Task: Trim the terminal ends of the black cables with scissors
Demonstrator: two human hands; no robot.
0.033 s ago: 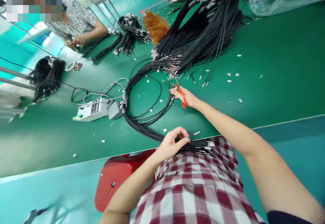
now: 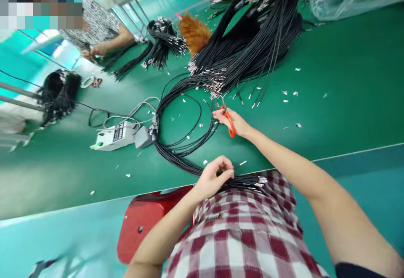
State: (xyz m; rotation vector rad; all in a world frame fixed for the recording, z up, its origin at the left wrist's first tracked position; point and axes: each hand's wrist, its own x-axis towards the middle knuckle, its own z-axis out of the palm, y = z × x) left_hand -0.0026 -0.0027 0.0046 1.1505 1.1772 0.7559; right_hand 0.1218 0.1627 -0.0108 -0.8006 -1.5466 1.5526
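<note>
My left hand (image 2: 216,176) is closed at the table's front edge, its thumb and forefinger pinching one black cable (image 2: 241,164) whose stripped end points up to the right. Beneath that hand lies a bundle of black cables (image 2: 246,181), their pale ends against my checked shirt. The bundle curves round in a loop (image 2: 179,158) on the table and passes through a grey clamp-like piece (image 2: 154,127). Farther forward, my right hand (image 2: 235,122) has orange-handled scissors (image 2: 232,124) in its grip. The scissor tips are close to loose cable ends; whether they touch any is unclear.
A big heap of black cables (image 2: 252,46) lies ahead, beside a brown fluffy duster (image 2: 194,34). A white device (image 2: 115,136) with a green button stands left. Paper scraps dot the green table (image 2: 341,67). Co-workers' hands are at the far side. A red stool (image 2: 142,223) is below.
My right hand and the scissors have shifted slightly to the right. My left hand has moved a tiny bit left, still pinching the cable.
</note>
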